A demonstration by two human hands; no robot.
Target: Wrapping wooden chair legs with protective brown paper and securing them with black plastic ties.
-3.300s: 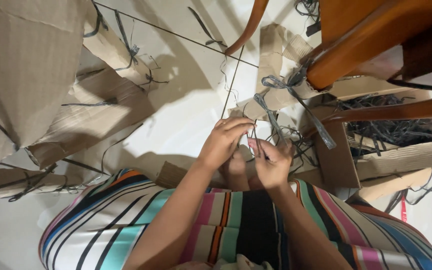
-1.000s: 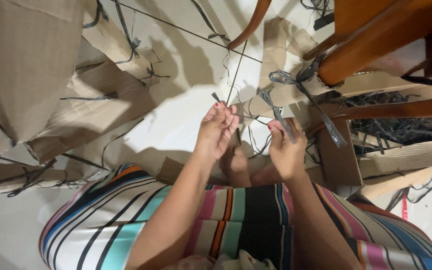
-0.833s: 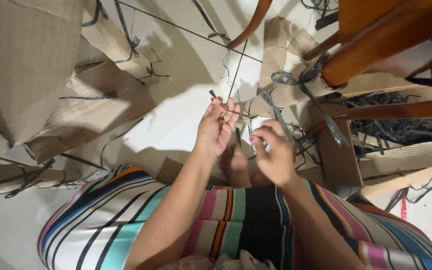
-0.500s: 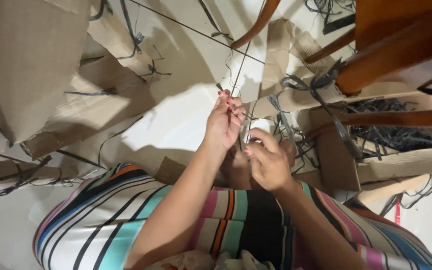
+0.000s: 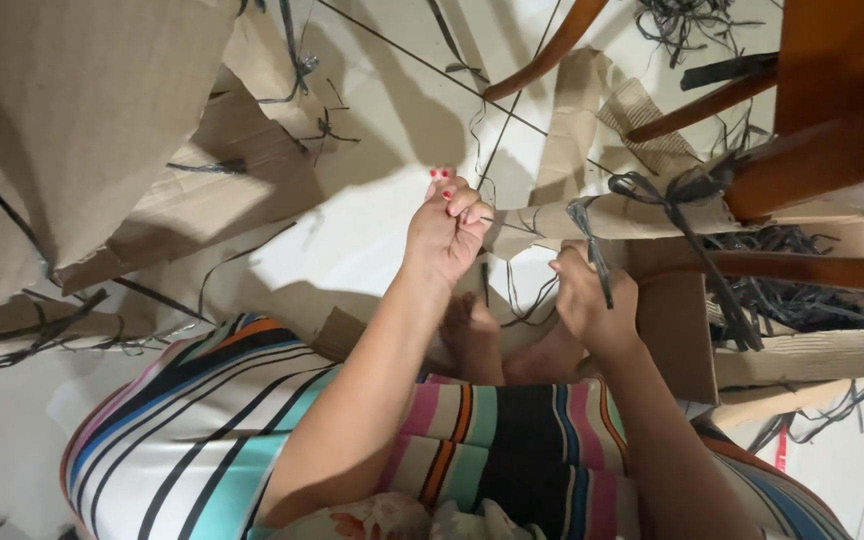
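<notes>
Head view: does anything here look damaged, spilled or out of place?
Yes. Torn cardboard pieces lie scattered over the white tiled floor, with loose dark strips strewn among them. A cardboard box under the wooden chair overflows with tangled strips. Both hands, left hand and right hand, pinch strips.

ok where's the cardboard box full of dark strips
In the head view the cardboard box sits on the floor at the right, just beyond the right hand, under the wooden chair.

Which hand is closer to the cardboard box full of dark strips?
Right. The right hand is just beside the cardboard box, at its near wall. The left hand is farther away, over the white floor.
</notes>
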